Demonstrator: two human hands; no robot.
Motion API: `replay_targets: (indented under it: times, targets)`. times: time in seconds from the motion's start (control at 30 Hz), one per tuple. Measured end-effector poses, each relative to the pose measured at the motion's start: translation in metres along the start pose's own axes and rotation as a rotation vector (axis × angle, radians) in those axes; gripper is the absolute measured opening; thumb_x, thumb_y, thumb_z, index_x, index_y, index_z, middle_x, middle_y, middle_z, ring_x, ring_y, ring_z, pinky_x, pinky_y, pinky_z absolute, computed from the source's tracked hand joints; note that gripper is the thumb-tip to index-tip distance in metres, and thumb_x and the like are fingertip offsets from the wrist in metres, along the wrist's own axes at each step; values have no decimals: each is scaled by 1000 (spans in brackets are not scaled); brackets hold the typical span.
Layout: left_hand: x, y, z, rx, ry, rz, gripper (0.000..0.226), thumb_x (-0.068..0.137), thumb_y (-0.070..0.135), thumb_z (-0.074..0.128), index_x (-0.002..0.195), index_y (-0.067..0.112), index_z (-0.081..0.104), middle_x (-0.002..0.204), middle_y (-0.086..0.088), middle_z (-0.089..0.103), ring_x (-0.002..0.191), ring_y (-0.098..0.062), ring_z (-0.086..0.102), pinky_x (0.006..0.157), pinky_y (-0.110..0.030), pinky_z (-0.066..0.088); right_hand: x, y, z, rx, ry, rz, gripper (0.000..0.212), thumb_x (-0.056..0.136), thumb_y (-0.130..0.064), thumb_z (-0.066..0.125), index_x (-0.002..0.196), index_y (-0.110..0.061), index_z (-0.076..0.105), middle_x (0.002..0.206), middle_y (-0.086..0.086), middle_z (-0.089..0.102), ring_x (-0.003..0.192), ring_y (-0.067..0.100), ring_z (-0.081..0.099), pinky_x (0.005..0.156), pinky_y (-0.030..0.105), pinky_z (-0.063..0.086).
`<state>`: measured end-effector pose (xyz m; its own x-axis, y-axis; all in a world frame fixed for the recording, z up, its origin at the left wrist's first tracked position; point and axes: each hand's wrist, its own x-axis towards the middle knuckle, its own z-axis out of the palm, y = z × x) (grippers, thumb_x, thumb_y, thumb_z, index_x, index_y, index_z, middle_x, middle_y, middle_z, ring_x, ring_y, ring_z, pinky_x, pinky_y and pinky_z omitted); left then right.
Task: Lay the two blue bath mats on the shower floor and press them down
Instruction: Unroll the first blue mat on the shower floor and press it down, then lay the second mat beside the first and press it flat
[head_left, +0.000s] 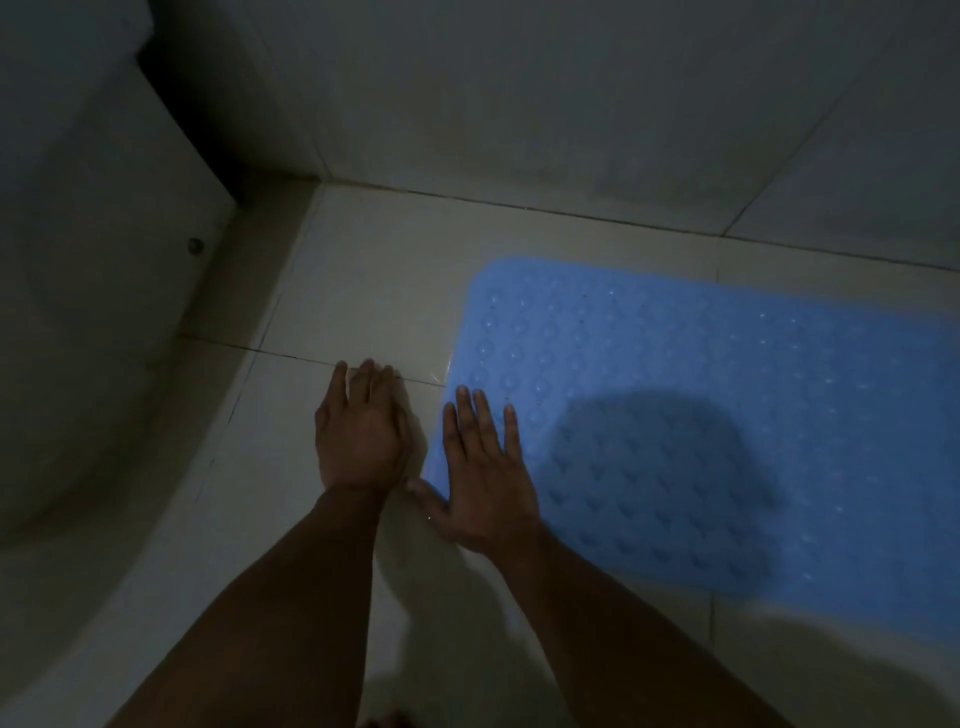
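Already one blue mat (701, 441) lies flat; right hand (485, 478) presses its corner, fingers straight, left hand (361, 431) flat on floor (363, 291) beside it; second mat unseen.

Pale tiled shower floor (363, 291), seemingly wet, under one flat blue bath mat (727, 415) and left hand (358, 431).

A dimly lit home bathroom is shown, at the corner of a shower area. The floor (363, 291) is laid with large pale glossy tiles, and the walls (571, 104) are tiled likewise (grout lines are seen on both). A blue bath mat (727, 364) with raised bumps is spread flat, and a white curved fixture (93, 312) is seen at the left.
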<state>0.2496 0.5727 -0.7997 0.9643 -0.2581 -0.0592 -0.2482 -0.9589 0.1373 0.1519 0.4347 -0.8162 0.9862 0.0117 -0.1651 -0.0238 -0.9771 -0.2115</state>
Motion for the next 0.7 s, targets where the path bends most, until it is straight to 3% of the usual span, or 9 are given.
replay_targets:
  times: [0.17,0.23,0.27,0.3,0.33,0.37,0.47,0.57,0.7]
  targets:
    - [9,9,-15,-27,6,-1,54,96,33,37,140,10,58,148,-14,54,145,-40,36,101,-56,45,4,3,-17,136,-179,-21,100,89,-73,30,160,-8,2,167,13,-16,154,29,-18,121,58,-10]
    - [22,28,-29,-45,23,9,54,95,33,37,139,11,59,148,-14,54,147,-39,34,102,-56,44,17,13,-44,360,-328,3,82,94,-64,38,156,-12,24,168,11,4,156,29,1,124,53,2]
    - [31,39,-36,-52,32,27,55,95,33,37,140,11,59,149,-14,53,147,-39,34,103,-57,44,23,21,-60,501,-374,37,63,96,-58,41,143,-16,48,160,15,30,150,33,25,121,50,19]
    - [41,56,-46,-66,31,54,55,95,34,37,140,11,58,149,-14,53,147,-39,33,103,-57,44,27,32,-76,594,-344,64,44,96,-52,43,116,-19,66,139,18,54,131,38,49,109,47,38]
    - [50,75,-55,-82,38,87,55,95,34,36,141,11,58,150,-14,52,147,-39,33,104,-57,44,28,47,-93,628,-259,90,35,96,-47,46,98,-22,70,118,18,66,112,40,61,97,44,48]
    - [60,99,-65,-95,48,124,54,97,33,36,142,11,57,151,-14,51,148,-39,33,104,-57,43,27,68,-109,617,-185,123,31,95,-41,49,98,-21,71,112,15,70,105,38,64,92,42,52]
    - [81,162,-86,-130,78,224,48,101,28,46,144,10,54,152,-15,49,148,-39,31,106,-56,42,19,147,-144,450,-86,189,31,94,-25,55,120,-20,70,126,8,69,117,30,63,101,38,50]
    - [91,240,-108,-131,93,367,49,100,28,50,146,13,51,154,-13,47,150,-37,28,108,-56,41,-9,258,-198,285,-48,349,33,93,-23,54,124,-21,69,132,7,66,124,28,59,105,35,47]
    - [91,354,-136,-85,82,584,54,101,35,46,153,20,42,161,-6,37,154,-32,19,113,-52,34,-83,399,-287,113,256,651,40,94,-29,54,132,-22,62,137,9,60,127,31,55,105,38,44]
